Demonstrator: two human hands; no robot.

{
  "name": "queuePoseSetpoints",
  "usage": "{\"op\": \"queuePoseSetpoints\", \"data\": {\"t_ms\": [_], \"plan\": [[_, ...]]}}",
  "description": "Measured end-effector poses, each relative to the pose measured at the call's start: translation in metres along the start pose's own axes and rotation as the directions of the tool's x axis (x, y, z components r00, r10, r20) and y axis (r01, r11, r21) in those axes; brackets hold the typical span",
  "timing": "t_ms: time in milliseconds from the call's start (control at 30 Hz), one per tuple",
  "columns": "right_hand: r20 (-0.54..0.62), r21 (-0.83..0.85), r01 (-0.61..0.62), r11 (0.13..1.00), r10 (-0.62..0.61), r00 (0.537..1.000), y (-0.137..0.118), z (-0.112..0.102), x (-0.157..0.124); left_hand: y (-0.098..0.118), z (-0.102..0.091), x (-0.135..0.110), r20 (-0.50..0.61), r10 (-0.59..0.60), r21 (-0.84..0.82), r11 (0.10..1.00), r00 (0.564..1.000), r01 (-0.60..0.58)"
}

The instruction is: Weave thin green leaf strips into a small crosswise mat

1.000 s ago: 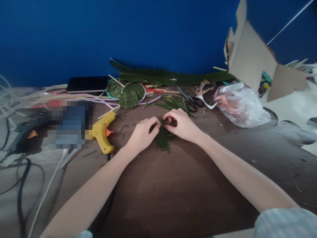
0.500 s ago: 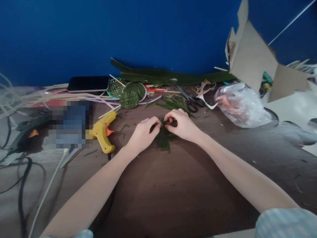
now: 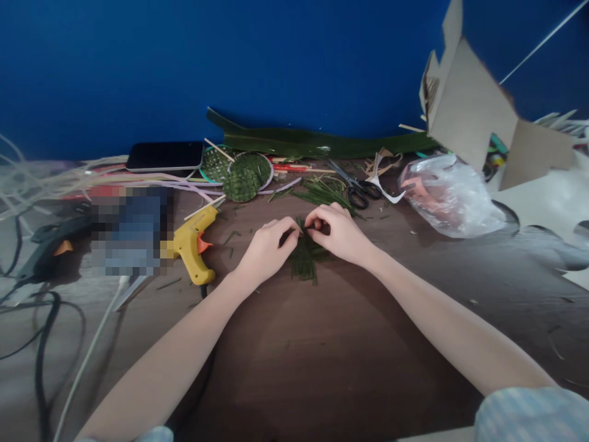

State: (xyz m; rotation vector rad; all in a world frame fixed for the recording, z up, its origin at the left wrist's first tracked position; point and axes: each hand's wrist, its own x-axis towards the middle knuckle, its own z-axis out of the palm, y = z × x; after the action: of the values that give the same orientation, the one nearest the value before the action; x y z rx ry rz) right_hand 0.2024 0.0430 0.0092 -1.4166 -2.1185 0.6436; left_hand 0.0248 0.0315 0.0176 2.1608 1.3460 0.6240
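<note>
A small woven piece of green leaf strips [image 3: 304, 261] is between my two hands over the middle of the table. From the left, my left hand [image 3: 270, 247] pinches its upper edge between thumb and forefinger. My right hand [image 3: 339, 233] pinches the same edge from the right, fingers curled. Loose strip ends hang down below my fingertips. Just behind the hands lies a pile of cut green leaf strips [image 3: 317, 190], with black-handled scissors [image 3: 358, 189] beside it. My fingertips hide part of the woven edge.
At left are a yellow glue gun [image 3: 196, 245], a dark glue gun [image 3: 55, 245], cables and a phone [image 3: 164, 156]. Woven green discs [image 3: 242, 181] and a long leaf [image 3: 294, 141] lie along the blue wall. A plastic bag [image 3: 453, 196] and cardboard box [image 3: 473, 104] stand at right.
Almost nothing differs. Both hands keep their pinch on the woven leaf strips, and the view has shifted very slightly.
</note>
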Motion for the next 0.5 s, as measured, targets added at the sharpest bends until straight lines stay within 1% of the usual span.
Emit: {"op": "queuePoseSetpoints", "data": {"t_ms": [367, 500], "plan": [[-0.031, -0.036, -0.026, 0.999, 0.024, 0.999, -0.0035, 0.0034, 0.0005, -0.002, 0.0013, -0.0005, -0.005, -0.002, 0.006, 1.0, 1.0, 0.002], [-0.029, -0.048, 0.034, 0.998, -0.036, 0.999, -0.0026, 0.0045, 0.0007, -0.0019, 0.0016, -0.0001, 0.0, -0.008, 0.021, 1.0, 1.0, 0.008]]}}
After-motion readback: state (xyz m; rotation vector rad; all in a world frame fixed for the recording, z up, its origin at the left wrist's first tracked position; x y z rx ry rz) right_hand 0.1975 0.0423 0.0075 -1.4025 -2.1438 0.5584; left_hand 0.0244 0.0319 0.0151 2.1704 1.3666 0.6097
